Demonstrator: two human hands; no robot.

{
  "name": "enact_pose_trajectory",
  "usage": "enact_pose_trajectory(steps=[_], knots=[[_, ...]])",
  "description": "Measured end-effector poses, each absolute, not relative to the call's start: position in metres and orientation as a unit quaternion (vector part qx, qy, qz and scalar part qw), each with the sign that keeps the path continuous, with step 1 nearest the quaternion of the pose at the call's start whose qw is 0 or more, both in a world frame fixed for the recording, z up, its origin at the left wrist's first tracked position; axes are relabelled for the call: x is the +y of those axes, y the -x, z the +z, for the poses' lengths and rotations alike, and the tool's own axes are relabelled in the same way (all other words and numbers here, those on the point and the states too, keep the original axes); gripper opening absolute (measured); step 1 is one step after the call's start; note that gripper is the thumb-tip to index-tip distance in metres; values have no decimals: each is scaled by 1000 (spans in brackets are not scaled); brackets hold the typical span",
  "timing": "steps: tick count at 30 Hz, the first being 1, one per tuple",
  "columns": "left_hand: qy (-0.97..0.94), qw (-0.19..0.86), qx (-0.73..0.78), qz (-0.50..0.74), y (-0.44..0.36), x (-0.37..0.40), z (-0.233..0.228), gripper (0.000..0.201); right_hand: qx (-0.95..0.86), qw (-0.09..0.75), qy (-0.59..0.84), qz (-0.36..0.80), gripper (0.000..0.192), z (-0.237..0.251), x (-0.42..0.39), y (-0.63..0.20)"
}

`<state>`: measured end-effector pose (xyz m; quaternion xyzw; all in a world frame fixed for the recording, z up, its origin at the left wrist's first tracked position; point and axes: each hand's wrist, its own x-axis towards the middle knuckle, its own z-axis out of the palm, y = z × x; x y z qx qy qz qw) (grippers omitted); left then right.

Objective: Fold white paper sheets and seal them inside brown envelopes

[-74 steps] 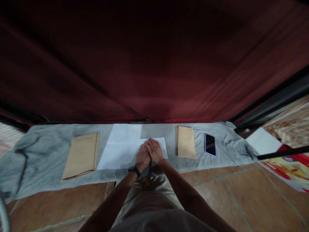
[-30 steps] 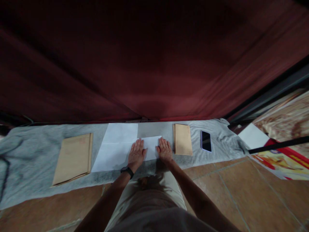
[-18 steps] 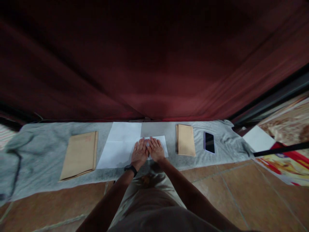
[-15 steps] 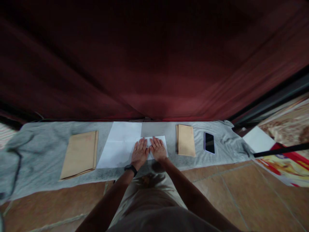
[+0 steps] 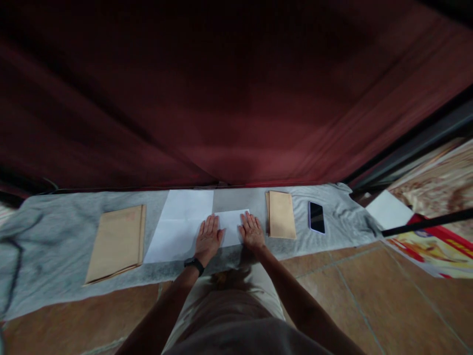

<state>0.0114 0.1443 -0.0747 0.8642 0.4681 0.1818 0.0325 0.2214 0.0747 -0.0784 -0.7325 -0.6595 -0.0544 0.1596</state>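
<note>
A small folded sheet of white paper [image 5: 230, 228] lies on the grey cloth, with one of my hands at each end of it. My left hand [image 5: 208, 239] rests flat, fingers together and thumb apart, on the left end of the folded paper. Flat over the right end lies my right hand [image 5: 253, 231], fingers stretched out. Neither hand grips anything. Just left of my left hand, a larger white sheet [image 5: 179, 224] with a crease across it is spread on the cloth.
Brown envelopes [image 5: 116, 241] lie stacked at the left, and smaller brown envelopes [image 5: 282, 214] to the right of my hands. Beyond those is a phone [image 5: 317, 217]. Grey cloth [image 5: 343, 217] covers the narrow surface, which a dark red panel [image 5: 236, 123] borders at the back.
My hands have slid apart along the folded paper, the left toward its left end and the right toward its right end. More of the paper's middle shows now.
</note>
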Motion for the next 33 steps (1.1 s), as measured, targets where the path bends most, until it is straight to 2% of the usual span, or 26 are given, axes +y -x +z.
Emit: enact_pose_trajectory(steps=[12,24,33], knots=[[-892,63,422,148,-57,146,-64,58,-657,154,736,-55,54,-77,75,-221],[-866,48,462,187,-15,146,-72,61,-646,168,742,-60,52,-76,77,-217],[-871,45,459,167,-15,145,-69,56,-696,180,694,-19,46,-75,106,-163]])
